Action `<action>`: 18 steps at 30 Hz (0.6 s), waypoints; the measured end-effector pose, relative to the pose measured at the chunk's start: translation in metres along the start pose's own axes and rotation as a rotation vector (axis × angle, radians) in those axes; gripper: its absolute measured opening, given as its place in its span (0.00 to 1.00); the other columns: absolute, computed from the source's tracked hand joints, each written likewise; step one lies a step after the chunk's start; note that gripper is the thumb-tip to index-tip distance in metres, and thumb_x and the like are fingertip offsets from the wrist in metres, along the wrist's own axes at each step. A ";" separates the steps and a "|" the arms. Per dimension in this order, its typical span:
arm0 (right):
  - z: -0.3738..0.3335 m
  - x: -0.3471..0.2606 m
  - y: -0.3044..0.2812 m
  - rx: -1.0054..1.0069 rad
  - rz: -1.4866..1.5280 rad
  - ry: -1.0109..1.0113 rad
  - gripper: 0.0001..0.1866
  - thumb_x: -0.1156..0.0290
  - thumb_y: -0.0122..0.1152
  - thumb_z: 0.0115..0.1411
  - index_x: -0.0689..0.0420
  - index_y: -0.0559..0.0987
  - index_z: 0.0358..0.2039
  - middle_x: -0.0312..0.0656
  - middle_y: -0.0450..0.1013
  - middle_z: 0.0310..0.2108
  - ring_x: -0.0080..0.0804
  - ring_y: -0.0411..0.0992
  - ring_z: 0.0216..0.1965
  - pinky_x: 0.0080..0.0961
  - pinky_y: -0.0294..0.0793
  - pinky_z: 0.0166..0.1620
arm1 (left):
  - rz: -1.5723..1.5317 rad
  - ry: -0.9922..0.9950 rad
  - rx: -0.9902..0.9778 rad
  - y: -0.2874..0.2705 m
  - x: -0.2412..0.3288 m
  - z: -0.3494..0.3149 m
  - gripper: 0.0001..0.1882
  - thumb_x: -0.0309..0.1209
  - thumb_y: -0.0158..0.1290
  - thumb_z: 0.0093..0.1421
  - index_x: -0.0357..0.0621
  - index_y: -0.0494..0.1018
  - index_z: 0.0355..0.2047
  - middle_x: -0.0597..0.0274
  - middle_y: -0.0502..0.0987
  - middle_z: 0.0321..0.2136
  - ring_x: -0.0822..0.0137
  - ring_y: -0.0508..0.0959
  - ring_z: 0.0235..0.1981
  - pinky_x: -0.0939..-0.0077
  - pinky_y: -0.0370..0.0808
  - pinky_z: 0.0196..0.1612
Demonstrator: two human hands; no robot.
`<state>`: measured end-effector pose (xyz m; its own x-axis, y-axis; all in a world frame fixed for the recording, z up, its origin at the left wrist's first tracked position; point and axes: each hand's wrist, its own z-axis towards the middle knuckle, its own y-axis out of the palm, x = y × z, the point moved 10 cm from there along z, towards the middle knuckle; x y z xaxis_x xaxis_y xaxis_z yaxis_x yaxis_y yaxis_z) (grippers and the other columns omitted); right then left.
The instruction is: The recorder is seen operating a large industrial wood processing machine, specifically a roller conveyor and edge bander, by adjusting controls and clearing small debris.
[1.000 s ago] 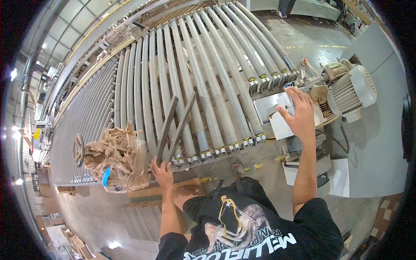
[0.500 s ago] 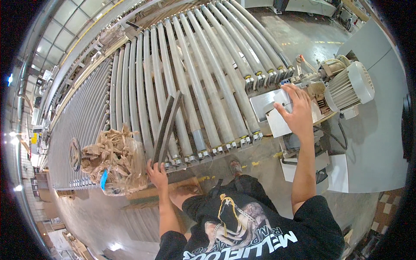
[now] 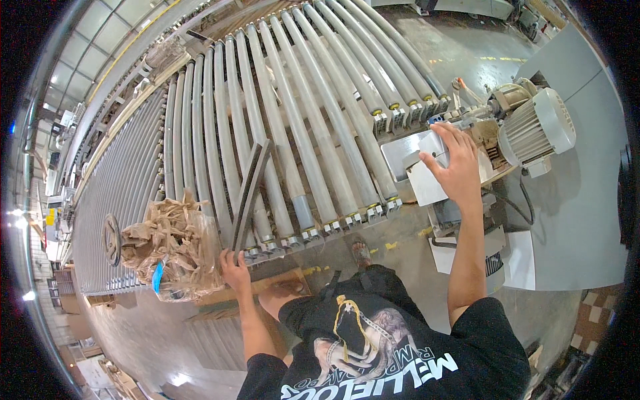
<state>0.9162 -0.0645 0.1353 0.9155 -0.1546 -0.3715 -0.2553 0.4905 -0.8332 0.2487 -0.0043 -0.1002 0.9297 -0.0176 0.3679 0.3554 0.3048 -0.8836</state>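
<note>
Two long, narrow dark strips point(image 3: 251, 190) lie side by side across the grey rollers, their near ends at the conveyor's front edge. My left hand point(image 3: 235, 272) holds those near ends, with its fingers closed around them. On the right, my right hand point(image 3: 459, 163) rests with fingers spread and thumb apart on a bent metal cover point(image 3: 421, 179) of a small machine. Beside its fingers is a shiny metal tray point(image 3: 398, 162). The palm side of my right hand is hidden.
A roller conveyor point(image 3: 313, 133) spreads out ahead. A plastic bag of crumpled brown scraps point(image 3: 175, 247) hangs by its near edge, next to a handwheel point(image 3: 112, 239). A ribbed motor point(image 3: 537, 127) and a wide grey panel point(image 3: 573, 200) stand at the right. A cable point(image 3: 527, 203) loops below the motor.
The far ends of the two strips have come closer together, with my left hand still at their near ends. My right hand stays on the metal cover. The whole view has shifted slightly.
</note>
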 end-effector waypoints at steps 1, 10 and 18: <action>0.000 -0.001 -0.001 0.001 -0.004 0.000 0.31 0.53 0.73 0.62 0.52 0.78 0.63 0.42 0.75 0.63 0.47 0.69 0.67 0.47 0.62 0.73 | 0.017 0.013 0.017 -0.002 -0.001 -0.001 0.18 0.46 0.61 0.72 0.42 0.80 0.45 0.55 0.78 0.58 0.43 0.81 0.54 0.50 0.79 0.53; 0.001 -0.001 -0.001 -0.004 0.003 0.012 0.31 0.54 0.74 0.62 0.52 0.78 0.63 0.41 0.75 0.64 0.46 0.70 0.67 0.46 0.62 0.72 | 0.086 -0.040 0.118 -0.008 -0.016 -0.023 0.21 0.48 0.60 0.72 0.40 0.80 0.47 0.54 0.79 0.57 0.42 0.80 0.55 0.49 0.77 0.55; 0.000 0.003 0.002 -0.015 0.013 0.029 0.31 0.55 0.74 0.62 0.53 0.79 0.62 0.41 0.76 0.64 0.45 0.70 0.68 0.46 0.61 0.73 | 0.202 -0.341 -0.054 -0.002 -0.019 -0.016 0.30 0.52 0.59 0.71 0.42 0.73 0.61 0.45 0.81 0.55 0.39 0.79 0.55 0.46 0.75 0.58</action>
<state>0.9188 -0.0644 0.1327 0.9026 -0.1738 -0.3938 -0.2718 0.4794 -0.8345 0.2325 -0.0194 -0.1101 0.8991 0.3579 0.2519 0.1814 0.2190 -0.9587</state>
